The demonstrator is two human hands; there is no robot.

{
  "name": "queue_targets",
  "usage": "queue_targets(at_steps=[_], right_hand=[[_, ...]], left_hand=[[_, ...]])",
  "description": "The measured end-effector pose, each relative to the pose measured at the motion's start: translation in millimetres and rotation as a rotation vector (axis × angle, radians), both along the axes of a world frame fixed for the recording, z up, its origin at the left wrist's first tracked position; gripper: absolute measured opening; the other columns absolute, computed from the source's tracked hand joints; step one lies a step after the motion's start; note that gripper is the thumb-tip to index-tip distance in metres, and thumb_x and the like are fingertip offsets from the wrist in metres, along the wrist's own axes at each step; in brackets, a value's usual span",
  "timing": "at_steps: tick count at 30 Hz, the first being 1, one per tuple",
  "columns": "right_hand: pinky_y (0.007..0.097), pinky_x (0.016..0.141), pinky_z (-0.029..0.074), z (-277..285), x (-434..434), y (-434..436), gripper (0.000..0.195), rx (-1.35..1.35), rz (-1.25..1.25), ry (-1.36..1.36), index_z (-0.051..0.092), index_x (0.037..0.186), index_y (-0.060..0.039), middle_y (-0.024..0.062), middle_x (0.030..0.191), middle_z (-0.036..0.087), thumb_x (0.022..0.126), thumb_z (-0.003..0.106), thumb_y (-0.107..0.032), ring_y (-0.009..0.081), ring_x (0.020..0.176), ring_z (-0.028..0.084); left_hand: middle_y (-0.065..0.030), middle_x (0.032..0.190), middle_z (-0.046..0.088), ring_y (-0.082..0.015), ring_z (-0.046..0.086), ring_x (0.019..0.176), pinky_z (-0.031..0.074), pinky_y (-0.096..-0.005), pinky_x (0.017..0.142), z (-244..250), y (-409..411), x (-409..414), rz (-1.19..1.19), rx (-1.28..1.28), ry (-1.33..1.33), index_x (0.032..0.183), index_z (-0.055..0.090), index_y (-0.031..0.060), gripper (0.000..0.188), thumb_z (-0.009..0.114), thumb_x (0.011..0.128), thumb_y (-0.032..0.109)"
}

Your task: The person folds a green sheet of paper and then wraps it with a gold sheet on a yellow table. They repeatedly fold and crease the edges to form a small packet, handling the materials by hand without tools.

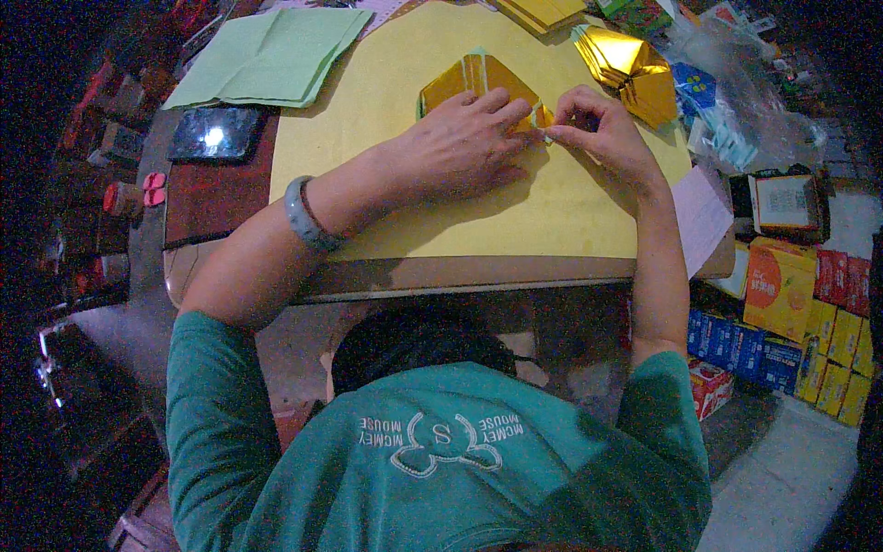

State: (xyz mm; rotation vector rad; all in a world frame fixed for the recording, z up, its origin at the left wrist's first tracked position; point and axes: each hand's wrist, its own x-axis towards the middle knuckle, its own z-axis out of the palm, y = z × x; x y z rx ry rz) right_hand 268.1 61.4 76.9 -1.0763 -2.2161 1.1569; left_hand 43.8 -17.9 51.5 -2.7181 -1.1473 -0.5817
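A folded gold foil paper (510,76) with pale green edges lies on a large yellow sheet (386,214) that covers much of the table. My left hand (476,134) is laid over its lower part and holds it down, fingers bent. At its right-hand corner, my right hand (597,127) pinches the narrow tip between thumb and forefinger. The left palm and fingers hide much of the lower edge of the foil paper. Beyond my right hand sits a bundle of folded gold foil pieces (628,69), fanned against each other.
Pale green paper sheets (276,58) are stacked at the back left, near a dark glossy phone-like device (217,134). A yellow stack (541,14) sits at the back edge. Clear plastic bags (752,96) crowd the right side. Product boxes (779,290) stand below the table's right edge.
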Motion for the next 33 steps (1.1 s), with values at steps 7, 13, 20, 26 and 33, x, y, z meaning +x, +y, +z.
queue_targets(at_steps=[7,13,20,26,33], right_hand=[[0.0203,0.065,0.040,-9,8,9,0.018,-0.169,-0.129,0.066,0.059,0.077,-0.0079,-0.0055,0.079,0.049,0.081,0.076,-0.006,0.0041,0.072,0.046],[0.0248,0.060,0.041,-18,4,9,0.021,0.069,-0.092,0.058,0.058,0.073,-0.0067,-0.0045,0.069,0.050,0.081,0.075,-0.014,0.0074,0.066,0.047],[0.0288,0.057,0.042,-21,-8,10,0.031,0.076,-0.223,0.022,0.060,0.067,-0.0038,0.0025,0.065,0.057,0.075,0.082,-0.024,0.0105,0.061,0.050],[0.0324,0.054,0.043,-24,-16,20,0.039,0.242,-0.301,-0.126,0.059,0.059,-0.0025,0.0064,0.062,0.059,0.075,0.083,-0.029,0.0121,0.057,0.051],[0.0236,0.057,0.038,-9,-28,11,0.021,0.222,-0.375,0.063,0.059,0.073,-0.0040,-0.0020,0.070,0.057,0.086,0.073,-0.013,0.0056,0.064,0.047]], left_hand=[[-0.0081,0.125,0.049,-0.0250,0.051,0.108,0.049,-0.0400,0.081,-11,7,3,-0.060,0.091,-0.045,0.114,0.066,0.0116,0.039,0.062,0.087,0.040],[-0.0057,0.123,0.052,-0.0244,0.050,0.109,0.049,-0.0407,0.079,6,-1,3,-0.056,-0.034,0.139,0.107,0.069,0.0114,0.036,0.061,0.088,0.041],[-0.0047,0.117,0.056,-0.0249,0.050,0.110,0.049,-0.0406,0.077,-8,1,6,-0.036,0.061,0.049,0.100,0.069,0.0107,0.034,0.059,0.090,0.041],[-0.0039,0.118,0.055,-0.0250,0.050,0.110,0.049,-0.0409,0.077,-3,2,5,-0.058,0.006,0.043,0.101,0.069,0.0106,0.035,0.059,0.090,0.042],[-0.0032,0.119,0.054,-0.0253,0.049,0.112,0.049,-0.0399,0.076,-5,-1,4,-0.084,0.018,0.037,0.103,0.070,0.0154,0.035,0.064,0.085,0.045]])
